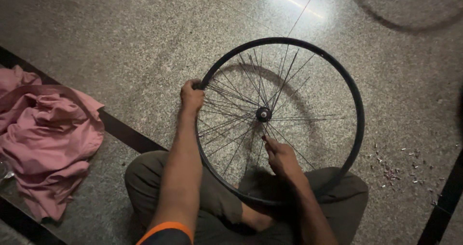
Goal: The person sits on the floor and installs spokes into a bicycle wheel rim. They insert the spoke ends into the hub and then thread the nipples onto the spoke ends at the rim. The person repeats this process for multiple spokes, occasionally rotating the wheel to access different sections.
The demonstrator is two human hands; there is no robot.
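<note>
Bicycle wheel [337, 76] — black rim, thin spokes, dark hub [263, 113] — stands tilted across the seated person's lap, its lower arc resting against the legs and its upper arc out over the speckled stone floor [135, 37].

Left hand [192, 98]: fingers curled tight around the rim at its left side, thumb over the top edge; the grip is closed on the rim. The forearm runs straight down toward an orange-edged dark sleeve [166, 231].

Right hand [281, 157]: inside the rim, below the hub. Fingertips are pinched together on a spoke [265, 133] that runs up toward the hub; whether anything small lies between them cannot be told at this size.

Several spokes hang loose or cross unevenly around the hub; one long spoke [303, 13] reaches past the rim toward the top of the view.

Surroundings: olive trousers [144, 187], legs folded beneath the wheel. A crumpled pink cloth [43, 143] lies well to the left, across a dark floor strip [123, 131]. Small metal bits [400, 170] are scattered on the floor right of the wheel — near it, not touching.
</note>
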